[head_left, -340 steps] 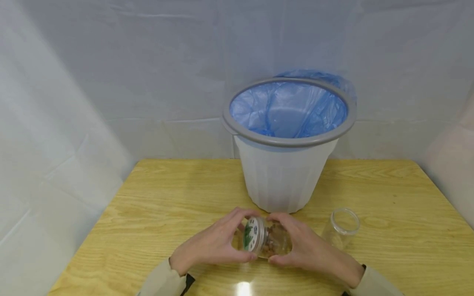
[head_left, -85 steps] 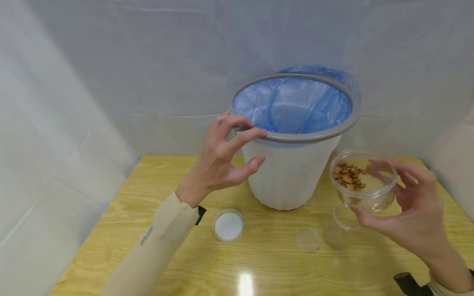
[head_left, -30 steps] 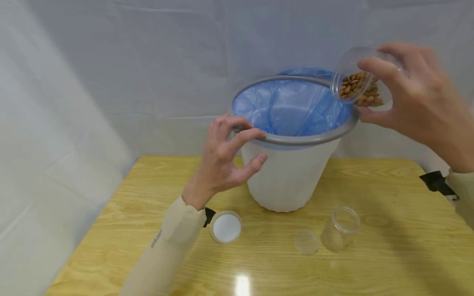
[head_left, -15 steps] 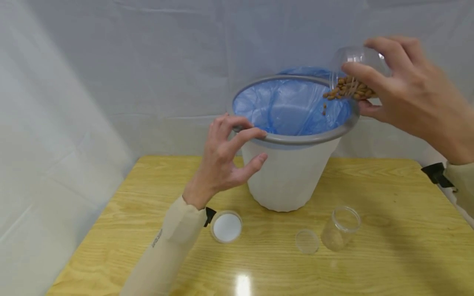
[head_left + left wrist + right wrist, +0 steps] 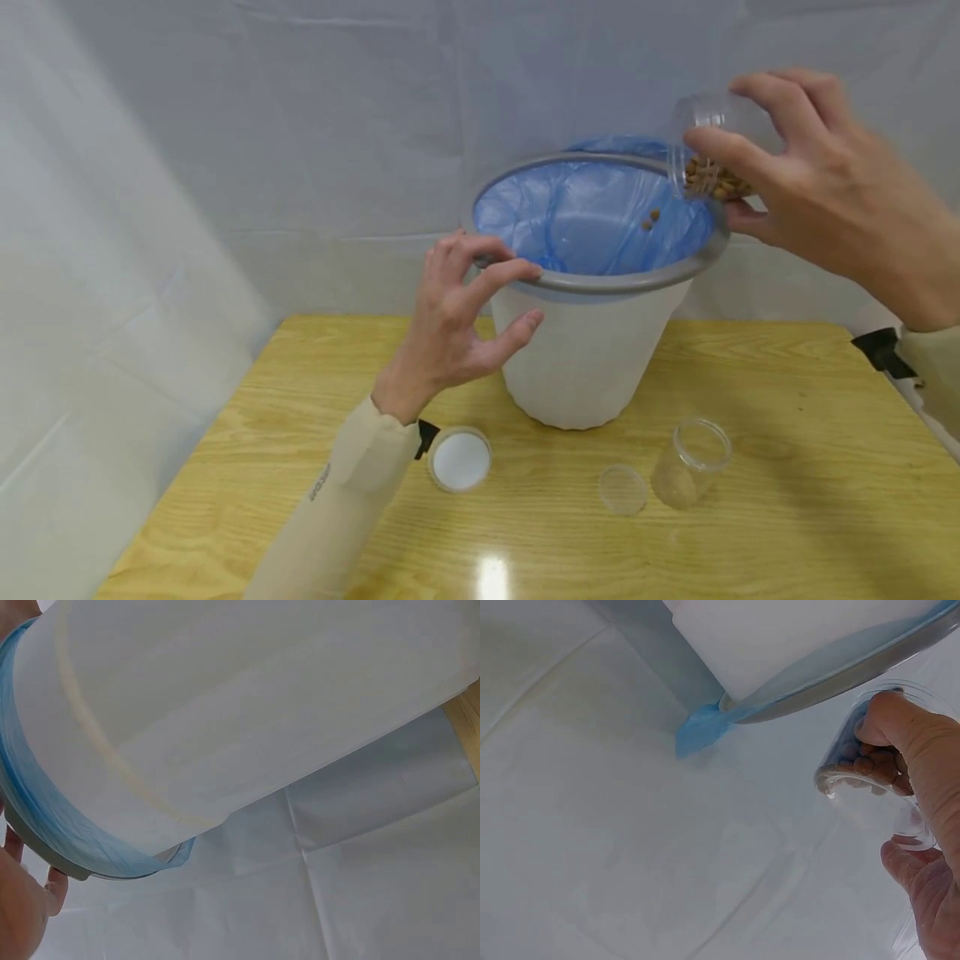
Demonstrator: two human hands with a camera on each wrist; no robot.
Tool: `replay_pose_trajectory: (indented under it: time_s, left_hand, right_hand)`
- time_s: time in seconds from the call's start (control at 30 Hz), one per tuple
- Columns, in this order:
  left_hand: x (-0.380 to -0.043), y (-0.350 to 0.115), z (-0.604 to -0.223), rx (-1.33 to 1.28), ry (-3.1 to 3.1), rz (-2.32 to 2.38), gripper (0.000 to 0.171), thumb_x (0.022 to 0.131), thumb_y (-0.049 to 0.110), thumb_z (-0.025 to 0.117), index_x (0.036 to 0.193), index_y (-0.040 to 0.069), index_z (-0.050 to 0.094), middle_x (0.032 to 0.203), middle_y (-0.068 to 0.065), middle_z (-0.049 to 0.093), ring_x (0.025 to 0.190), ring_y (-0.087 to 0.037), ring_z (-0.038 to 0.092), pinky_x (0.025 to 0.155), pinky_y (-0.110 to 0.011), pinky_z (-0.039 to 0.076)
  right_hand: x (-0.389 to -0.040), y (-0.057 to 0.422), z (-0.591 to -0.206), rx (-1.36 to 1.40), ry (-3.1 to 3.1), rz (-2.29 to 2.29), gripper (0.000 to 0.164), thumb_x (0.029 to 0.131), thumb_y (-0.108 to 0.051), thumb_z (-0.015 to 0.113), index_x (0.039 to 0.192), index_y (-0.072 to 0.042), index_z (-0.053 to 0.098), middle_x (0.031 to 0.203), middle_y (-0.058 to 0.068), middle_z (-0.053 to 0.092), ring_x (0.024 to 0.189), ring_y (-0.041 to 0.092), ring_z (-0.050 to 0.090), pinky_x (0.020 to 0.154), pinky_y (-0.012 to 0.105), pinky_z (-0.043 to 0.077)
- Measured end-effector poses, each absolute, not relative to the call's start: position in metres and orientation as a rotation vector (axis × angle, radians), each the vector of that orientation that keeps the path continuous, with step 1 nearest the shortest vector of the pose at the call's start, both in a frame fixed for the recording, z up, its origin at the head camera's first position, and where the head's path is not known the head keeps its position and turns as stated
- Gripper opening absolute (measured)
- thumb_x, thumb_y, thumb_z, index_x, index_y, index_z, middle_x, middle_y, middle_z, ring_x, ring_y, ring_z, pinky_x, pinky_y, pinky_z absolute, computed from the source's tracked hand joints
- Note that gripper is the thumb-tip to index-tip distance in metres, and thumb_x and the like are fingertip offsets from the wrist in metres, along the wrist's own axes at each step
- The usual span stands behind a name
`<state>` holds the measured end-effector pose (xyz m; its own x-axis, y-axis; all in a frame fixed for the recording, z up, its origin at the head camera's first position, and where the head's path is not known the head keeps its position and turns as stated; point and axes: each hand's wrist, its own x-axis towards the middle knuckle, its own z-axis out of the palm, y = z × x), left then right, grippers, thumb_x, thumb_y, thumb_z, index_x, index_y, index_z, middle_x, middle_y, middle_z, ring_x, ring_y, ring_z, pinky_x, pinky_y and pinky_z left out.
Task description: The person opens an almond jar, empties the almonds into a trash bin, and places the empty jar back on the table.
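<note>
In the head view, my right hand grips a clear plastic jar, tipped on its side at the right of the trash can's opening. Brown almonds lie along the jar's lower side, and a couple are falling in front of the blue liner. My left hand hooks its fingers over the near left part of the grey rim of the white trash can, thumb apart from the wall. The right wrist view shows almonds pooled in the jar, with the thumb and fingers around it.
A blue bag lines the trash can. On the wooden table lie a round lid, white side up, and a clear disc. An open clear jar stands right of the disc. White sheeting hangs behind.
My right hand lifted the jar from beside the trash can to its opening and tipped it; almonds began dropping out. Earlier both hands were on a lidded jar at the table. My left hand stays on the rim.
</note>
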<state>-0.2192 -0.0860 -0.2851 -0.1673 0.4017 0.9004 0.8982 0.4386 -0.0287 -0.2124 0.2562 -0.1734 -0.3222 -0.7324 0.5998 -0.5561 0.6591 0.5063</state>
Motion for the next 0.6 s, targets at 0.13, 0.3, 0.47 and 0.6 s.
replay_pose_trajectory:
  time_s: [0.13,0.3,0.47,0.6]
  left_hand:
    - [-0.2191,-0.0863,-0.2858,-1.122,-1.766,-0.668,0.033,0.095,0.038,0.066,0.117,0.014,0.070,0.114,-0.014,0.059,0.108,-0.034,0.051,0.098,-0.055,0.037]
    - [-0.2192,-0.0864,-0.2865,-1.122,-1.766,-0.672,0.033,0.096,0.038,0.066,0.117,0.014,0.070,0.114,-0.014,0.059,0.108,-0.034,0.051,0.098,-0.055,0.037]
    - [-0.2193,-0.0855,-0.2867,-1.120,-1.764,-0.672,0.032,0.095,0.037,0.067,0.117,0.014,0.071,0.114,-0.014,0.059,0.108,-0.034,0.051,0.098,-0.055,0.037]
    - [-0.2190,-0.0848,-0.2871,-1.118,-1.764,-0.673,0.032,0.095,0.037,0.067,0.117,0.014,0.070,0.115,-0.014,0.058,0.108,-0.034,0.050,0.098,-0.055,0.037]
  right_hand:
    - [-0.2137,0.2568,-0.1743,1.006,-2.013,-0.267,0.104,0.058,0.004,0.093,0.148,-0.011,0.042,0.148,0.036,0.039,0.135,0.055,0.038,0.110,0.060,0.039]
    - [-0.2149,0.2568,-0.1744,1.028,-2.037,-0.263,0.100,0.062,0.005,0.090,0.149,-0.011,0.042,0.149,0.036,0.037,0.138,0.056,0.035,0.115,0.060,0.034]
    - [-0.2157,0.2566,-0.1750,1.032,-2.034,-0.278,0.101,0.061,0.006,0.091,0.148,-0.011,0.043,0.149,0.036,0.038,0.138,0.056,0.036,0.105,0.063,0.042]
    - [-0.2170,0.2572,-0.1743,1.044,-2.027,-0.309,0.104,0.055,0.006,0.094,0.146,-0.011,0.045,0.147,0.037,0.039,0.134,0.057,0.038,0.098,0.064,0.045]
